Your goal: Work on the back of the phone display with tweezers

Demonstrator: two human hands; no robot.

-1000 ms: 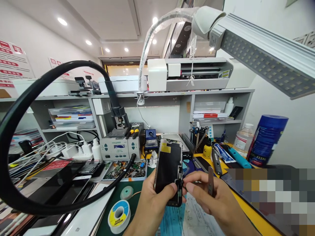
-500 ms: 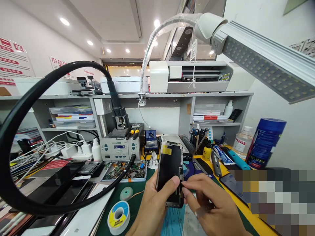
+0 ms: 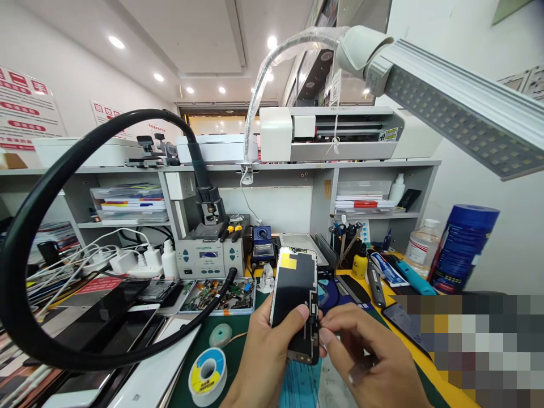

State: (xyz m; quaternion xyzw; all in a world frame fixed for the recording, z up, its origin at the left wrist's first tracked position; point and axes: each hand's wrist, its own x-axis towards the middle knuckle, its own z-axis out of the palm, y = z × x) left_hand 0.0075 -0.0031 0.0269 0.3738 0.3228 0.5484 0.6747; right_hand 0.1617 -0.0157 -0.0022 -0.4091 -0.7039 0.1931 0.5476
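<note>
My left hand is wrapped around a phone screen assembly, thumb pressed on its lower part. The assembly is held tilted upright, its dark back towards me, with a yellow patch near the top and small metal parts down the right side. Close against its lower right edge, my right hand has thumb and forefinger pinched together. Whatever sits in that pinch, if anything, is too small to make out. Below the hands lies a blue mat with dark marks.
A solder spool stands left of my hands. Behind it are a tray of circuit boards and a hot-air station. A thick black hose loops across the left side. Phones and tools lie on the right.
The screen assembly has turned slightly, showing more of its metal parts and lower edge. My right fingers stay pinched at its right edge. The whole view has shifted a little.
</note>
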